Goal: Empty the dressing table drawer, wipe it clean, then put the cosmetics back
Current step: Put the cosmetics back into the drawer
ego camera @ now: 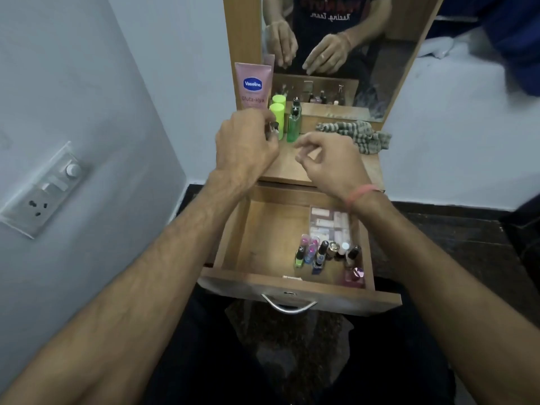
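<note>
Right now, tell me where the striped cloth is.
The striped cloth lies crumpled on the dressing table top, at the right side by the foot of the mirror, right of the green bottle and beyond the right hand.
</note>
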A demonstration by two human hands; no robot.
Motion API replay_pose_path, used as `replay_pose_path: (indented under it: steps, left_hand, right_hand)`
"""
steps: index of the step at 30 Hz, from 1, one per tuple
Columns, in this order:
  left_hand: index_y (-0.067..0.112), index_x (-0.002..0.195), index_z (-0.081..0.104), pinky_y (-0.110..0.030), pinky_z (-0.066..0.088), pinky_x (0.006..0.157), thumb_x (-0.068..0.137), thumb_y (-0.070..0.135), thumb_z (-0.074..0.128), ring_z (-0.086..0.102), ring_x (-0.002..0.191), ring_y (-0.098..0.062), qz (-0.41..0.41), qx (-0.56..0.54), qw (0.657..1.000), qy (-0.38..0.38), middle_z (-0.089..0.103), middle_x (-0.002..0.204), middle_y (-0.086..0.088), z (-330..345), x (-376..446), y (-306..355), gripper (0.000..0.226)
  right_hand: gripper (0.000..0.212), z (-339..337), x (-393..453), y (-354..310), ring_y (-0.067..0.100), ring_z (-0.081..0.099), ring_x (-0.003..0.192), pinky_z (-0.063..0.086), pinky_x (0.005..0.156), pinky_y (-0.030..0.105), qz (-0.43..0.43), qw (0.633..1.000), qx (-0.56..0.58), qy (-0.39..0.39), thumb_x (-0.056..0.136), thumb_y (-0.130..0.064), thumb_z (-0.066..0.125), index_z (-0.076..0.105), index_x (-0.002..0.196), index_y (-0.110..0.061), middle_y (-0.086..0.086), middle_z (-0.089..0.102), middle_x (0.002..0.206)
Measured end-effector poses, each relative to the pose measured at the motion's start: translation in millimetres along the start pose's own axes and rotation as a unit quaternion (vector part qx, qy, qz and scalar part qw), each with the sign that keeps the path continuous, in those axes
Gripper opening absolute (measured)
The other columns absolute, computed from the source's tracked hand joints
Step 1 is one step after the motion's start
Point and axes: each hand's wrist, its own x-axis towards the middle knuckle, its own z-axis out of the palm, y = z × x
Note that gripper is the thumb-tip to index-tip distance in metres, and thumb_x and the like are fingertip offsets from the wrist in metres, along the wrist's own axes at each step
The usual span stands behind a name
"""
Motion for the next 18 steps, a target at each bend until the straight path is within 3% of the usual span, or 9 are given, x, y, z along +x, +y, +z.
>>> replay_pose_path:
  steps: [2, 5, 8, 13, 18]
  left_hand:
    - [0.023, 0.126, 0.078, -0.042, 0.057, 0.083, 0.099, 0.028, 0.072, 0.072, 0.106, -0.035, 0.001, 0.07, 0.997, -0.036, 0.079, 0.117, -0.007, 12, 15, 0, 0.028]
    - [0.015, 0.12, 0.075, -0.042, 0.052, 0.076, 0.102, 0.026, 0.07, 0.069, 0.101, -0.038, 0.009, 0.127, 0.989, -0.075, 0.074, 0.113, -0.013, 28, 25, 0, 0.022]
    - [0.012, 0.122, 0.074, -0.04, 0.045, 0.073, 0.103, 0.024, 0.07, 0.068, 0.106, -0.037, 0.01, 0.141, 0.986, -0.089, 0.073, 0.115, -0.015, 41, 33, -5, 0.023]
    - [0.014, 0.118, 0.077, -0.039, 0.044, 0.073, 0.104, 0.016, 0.065, 0.061, 0.106, -0.035, 0.0, 0.122, 0.987, -0.1, 0.073, 0.107, -0.013, 53, 36, -15, 0.019]
    - [0.018, 0.117, 0.079, -0.045, 0.061, 0.08, 0.103, 0.015, 0.066, 0.062, 0.099, -0.033, 0.008, 0.096, 0.991, -0.088, 0.074, 0.104, -0.008, 56, 32, -16, 0.019]
  right_hand:
    - [0.029, 16, 30, -6, 0.005, 0.071, 0.088, 0.059, 0.091, 0.034, -0.004, 1.0, -0.022, 0.018, 0.094, -0.023, 0.068, 0.078, 0.12, -0.032, -0.016, 0.077, 0.099]
    - [0.039, 36, 58, -10, 0.023, 0.07, 0.105, 0.059, 0.091, 0.042, 0.006, 0.997, -0.075, 0.004, 0.094, -0.017, 0.065, 0.073, 0.127, -0.036, -0.008, 0.073, 0.109]
    - [0.045, 51, 71, -7, 0.03, 0.068, 0.107, 0.057, 0.086, 0.043, 0.011, 0.994, -0.104, -0.019, 0.094, -0.015, 0.065, 0.069, 0.132, -0.038, -0.003, 0.068, 0.114]
    - [0.04, 67, 78, 4, 0.034, 0.068, 0.104, 0.057, 0.085, 0.046, 0.0, 0.993, -0.109, -0.038, 0.095, -0.018, 0.06, 0.067, 0.13, -0.036, 0.001, 0.066, 0.113]
    - [0.031, 73, 82, 8, 0.035, 0.069, 0.098, 0.058, 0.081, 0.049, -0.003, 0.994, -0.105, -0.017, 0.091, -0.014, 0.06, 0.066, 0.113, -0.034, -0.001, 0.069, 0.105]
